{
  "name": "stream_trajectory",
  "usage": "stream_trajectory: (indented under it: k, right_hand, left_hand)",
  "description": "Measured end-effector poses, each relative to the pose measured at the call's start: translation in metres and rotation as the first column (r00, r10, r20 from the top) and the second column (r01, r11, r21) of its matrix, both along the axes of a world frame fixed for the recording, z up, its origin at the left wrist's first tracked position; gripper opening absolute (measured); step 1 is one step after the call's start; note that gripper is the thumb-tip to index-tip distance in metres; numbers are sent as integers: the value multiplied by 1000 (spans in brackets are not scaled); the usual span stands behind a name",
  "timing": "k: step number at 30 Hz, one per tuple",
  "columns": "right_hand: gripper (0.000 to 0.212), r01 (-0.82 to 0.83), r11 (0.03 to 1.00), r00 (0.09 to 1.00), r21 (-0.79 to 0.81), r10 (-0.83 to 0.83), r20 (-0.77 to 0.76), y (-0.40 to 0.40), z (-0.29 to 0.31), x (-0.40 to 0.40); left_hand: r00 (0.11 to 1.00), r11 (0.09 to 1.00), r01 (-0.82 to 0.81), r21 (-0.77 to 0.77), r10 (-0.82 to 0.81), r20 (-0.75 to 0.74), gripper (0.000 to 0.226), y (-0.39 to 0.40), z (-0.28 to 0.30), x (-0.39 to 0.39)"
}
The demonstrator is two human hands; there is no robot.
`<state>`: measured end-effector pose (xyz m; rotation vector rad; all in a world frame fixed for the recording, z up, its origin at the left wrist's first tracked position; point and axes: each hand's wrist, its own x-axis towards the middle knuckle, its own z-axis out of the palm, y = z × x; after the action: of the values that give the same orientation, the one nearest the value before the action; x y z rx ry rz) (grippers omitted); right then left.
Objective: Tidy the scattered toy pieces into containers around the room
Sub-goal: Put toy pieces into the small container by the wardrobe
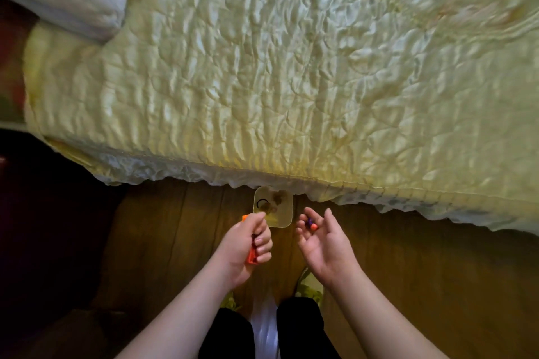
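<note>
Head: orange toy [46,256] upright, L hand [248,245].

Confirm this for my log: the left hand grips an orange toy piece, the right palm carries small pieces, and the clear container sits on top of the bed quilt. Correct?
Not quite. The head view shows the clear container on the wooden floor at the edge of the bed quilt, not on it. The left hand does grip an orange toy piece, and the right hand carries small pieces.

No legible text, labels or numbers anywhere.
</note>
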<state>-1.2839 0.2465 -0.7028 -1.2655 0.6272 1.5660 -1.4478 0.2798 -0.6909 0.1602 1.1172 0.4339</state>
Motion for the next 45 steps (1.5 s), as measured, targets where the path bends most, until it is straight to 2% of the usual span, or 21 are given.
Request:
stream_trajectory:
  k: [4, 8, 15, 19, 23, 29, 35, 42, 45]
  right_hand:
    - [60, 93, 993, 996, 69, -92, -18, -10, 95, 10]
    - [63, 170, 976, 985, 140, -168, -24, -30, 182, 26]
    - [59, 252, 941, 962, 225, -269, 48, -65, 301, 46]
    - [59, 354, 896, 920, 270, -386, 74, -96, 358, 56]
    - [60, 466, 831, 854, 305, -513, 91, -136, 390, 65]
    - [59, 673, 663, 662, 328, -737, 134, -230, 415, 86]
    - [58, 850, 391, 381, 352, -919, 101, -338, 431, 103]
    - [60, 905, 161, 158, 395, -987, 40, -466, 430, 123]
    - [61, 899, 121, 112, 420, -993, 46, -523, 425, 134]
  left_hand:
    - [998, 999, -51, 0, 51, 22, 43, 2, 91, 8]
    - [996, 996, -83, 19, 83, 32, 43, -2, 180, 21]
    - [970, 954, 239, 181, -241, -11, 46, -6, 273, 41]
    - [944, 937, 312, 156, -324, 57, 41, -19, 315, 63]
    - [901, 916, 386, 106, -399, 171, 34, -49, 338, 98]
    - [725, 759, 638, 128, -649, 233, 38, -101, 371, 167]
    - [570, 613, 781, 124, -779, 262, 30, -181, 400, 241]
    - [495, 532, 847, 27, -804, 330, 26, -318, 418, 305]
    - [473, 505, 863, 23, -823, 313, 32, -377, 421, 328]
